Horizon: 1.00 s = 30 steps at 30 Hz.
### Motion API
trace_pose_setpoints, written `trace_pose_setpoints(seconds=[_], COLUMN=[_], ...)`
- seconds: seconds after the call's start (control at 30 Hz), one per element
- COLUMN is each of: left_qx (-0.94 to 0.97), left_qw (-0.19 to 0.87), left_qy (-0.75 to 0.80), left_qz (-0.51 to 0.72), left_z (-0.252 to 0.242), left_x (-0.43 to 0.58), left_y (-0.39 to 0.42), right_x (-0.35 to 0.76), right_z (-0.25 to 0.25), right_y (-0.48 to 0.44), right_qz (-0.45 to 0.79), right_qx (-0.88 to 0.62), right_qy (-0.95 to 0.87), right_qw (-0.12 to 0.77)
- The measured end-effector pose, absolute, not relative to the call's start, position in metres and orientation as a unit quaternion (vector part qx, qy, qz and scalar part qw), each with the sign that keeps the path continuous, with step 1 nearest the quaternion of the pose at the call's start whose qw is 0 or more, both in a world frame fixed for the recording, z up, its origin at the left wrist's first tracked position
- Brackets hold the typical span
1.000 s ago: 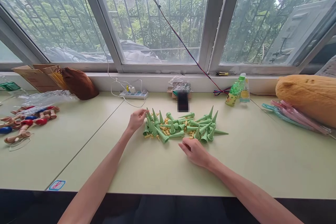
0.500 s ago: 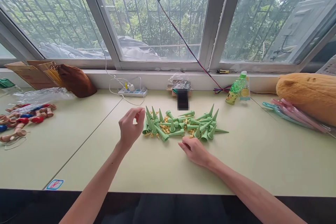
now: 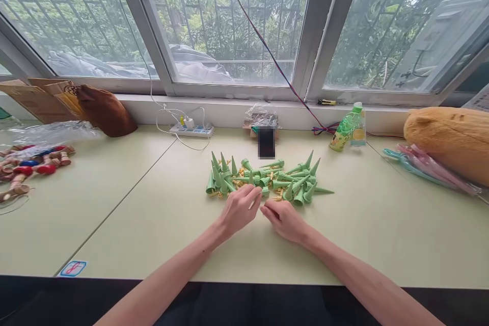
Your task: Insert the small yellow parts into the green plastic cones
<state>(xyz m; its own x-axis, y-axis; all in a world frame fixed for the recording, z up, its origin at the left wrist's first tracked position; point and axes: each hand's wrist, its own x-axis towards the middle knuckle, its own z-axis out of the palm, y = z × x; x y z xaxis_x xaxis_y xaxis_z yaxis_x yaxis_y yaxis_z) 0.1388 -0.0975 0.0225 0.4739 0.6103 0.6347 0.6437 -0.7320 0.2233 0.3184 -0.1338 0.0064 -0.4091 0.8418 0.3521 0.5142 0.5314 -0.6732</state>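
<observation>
A pile of green plastic cone-shaped spikes [image 3: 300, 183] lies mid-table, some standing with points up, others on their sides. Small yellow pieces [image 3: 272, 175] are scattered among them. At the pile's near edge is my left hand [image 3: 240, 210], its fingers bent and thumb drawn close in a pinch; whatever is between the tips is hidden. Just to its right, my right hand [image 3: 284, 220] rests low by the table with fingers curled closed, and I cannot make out what they hold. The fingertips of both hands are close together but apart.
Behind the pile stands a small box with clear plastic [image 3: 263, 118] and a dark pixelated patch. A green bottle [image 3: 346, 128], a plush [image 3: 446, 137] and plastic bags [image 3: 428, 168] are at right. Left are a power strip [image 3: 193, 130], brown pouch [image 3: 105, 112] and wooden toys [image 3: 46, 169].
My left hand has moved right and down, from the pile's left side to beside my right hand. My right hand has stayed almost in place. The view has shifted slightly.
</observation>
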Motion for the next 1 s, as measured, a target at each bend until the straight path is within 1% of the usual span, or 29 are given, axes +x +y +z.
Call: trace_pose_setpoints(seconds=[0.27,0.53,0.73,1.0], left_qx=[-0.854,-0.866,-0.867,-0.870], left_qw=[-0.001,-0.010,-0.015,-0.010], left_qy=[-0.426,-0.435,-0.435,-0.433], left_qz=[-0.300,-0.248,-0.243,-0.237], left_z=[0.0207,0.0231,0.0228,0.0209], left_x=[0.1303,0.1303,0.1291,0.1281], left_y=[-0.0936,-0.0940,-0.0946,-0.0935], right_x=[0.3178,0.3189,0.3199,0.3219], right_z=[0.0110,0.0129,0.0133,0.0110], right_y=[-0.1382,-0.1393,-0.1386,-0.1366], right_qz=[0.227,0.228,0.203,0.199], right_qx=[-0.445,-0.515,-0.556,-0.585], right_qy=[-0.793,-0.737,-0.719,-0.702], right_qw=[0.348,0.374,0.365,0.355])
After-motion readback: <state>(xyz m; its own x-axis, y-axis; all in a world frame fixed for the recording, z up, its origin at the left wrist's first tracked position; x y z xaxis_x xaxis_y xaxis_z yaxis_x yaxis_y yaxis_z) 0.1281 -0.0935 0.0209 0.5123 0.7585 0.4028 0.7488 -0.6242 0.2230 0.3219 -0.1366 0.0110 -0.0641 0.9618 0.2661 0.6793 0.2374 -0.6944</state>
